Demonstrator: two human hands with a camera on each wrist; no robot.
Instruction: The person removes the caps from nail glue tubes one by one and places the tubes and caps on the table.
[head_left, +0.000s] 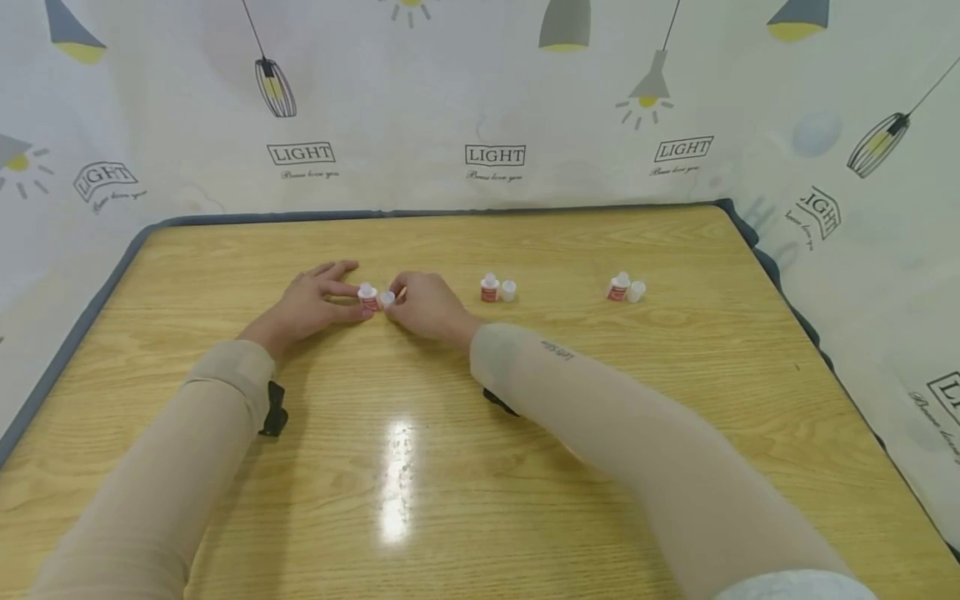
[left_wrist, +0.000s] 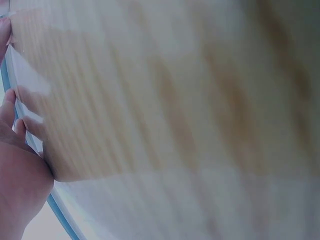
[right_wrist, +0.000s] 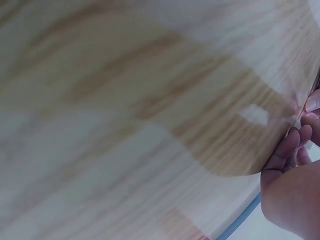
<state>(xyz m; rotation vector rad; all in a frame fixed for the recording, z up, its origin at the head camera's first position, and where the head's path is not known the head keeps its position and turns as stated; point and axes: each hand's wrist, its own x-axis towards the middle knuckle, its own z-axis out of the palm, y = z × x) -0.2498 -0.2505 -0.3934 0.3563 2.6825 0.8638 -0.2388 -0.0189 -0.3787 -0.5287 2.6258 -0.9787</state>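
Toward the back left of the table, a small white bottle with a red label stands upright. My left hand holds it between thumb and a finger, the other fingers spread out beyond it. Just right of that bottle is a small white cap, pinched by the fingertips of my right hand. Cap and bottle are side by side, not joined. In the left wrist view my left hand shows only at the edge, its grip out of sight. The right wrist view catches my right hand near the left fingertips.
Farther right in the same row stand a second red-labelled bottle with a white cap beside it, and a third bottle with its cap. The wooden table ends at a patterned cloth wall.
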